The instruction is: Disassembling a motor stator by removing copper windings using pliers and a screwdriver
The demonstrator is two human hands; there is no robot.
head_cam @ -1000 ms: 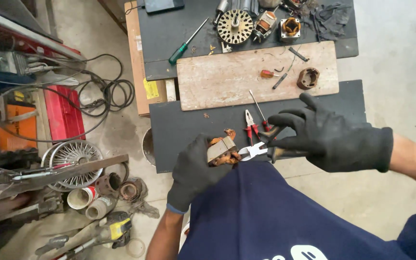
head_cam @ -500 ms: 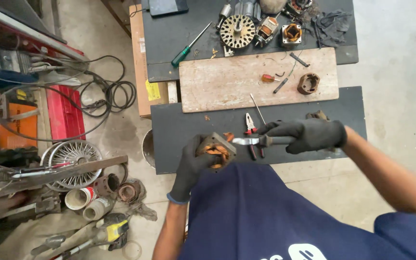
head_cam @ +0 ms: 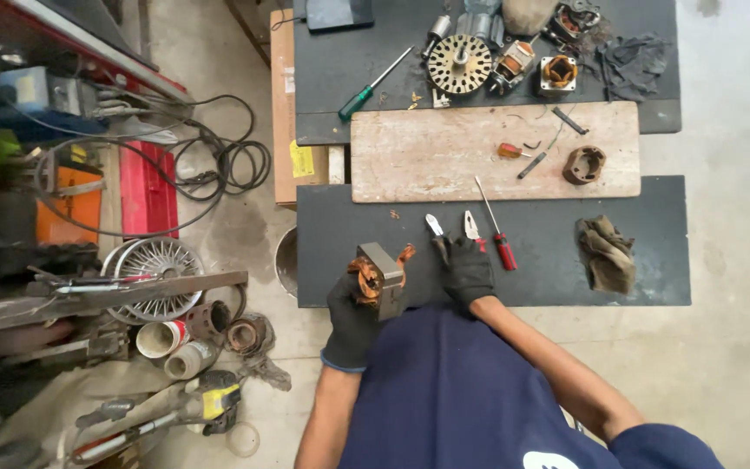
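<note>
Dark table (head_cam: 566, 269), frame centre: left hand (head_cam: 353, 317) grips motor stator (head_cam: 381, 276); right hand (head_cam: 468, 271) closed on pliers (head_cam: 451, 233). Steady stator firmly.

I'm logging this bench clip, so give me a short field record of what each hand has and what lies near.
left hand: holds a small motor stator with orange copper windings
right hand: rests on pliers and cutters lying on the black bench board
beside right hand: red-handled screwdriver
far right: crumpled brown rag
behind: worn wooden plank
</note>
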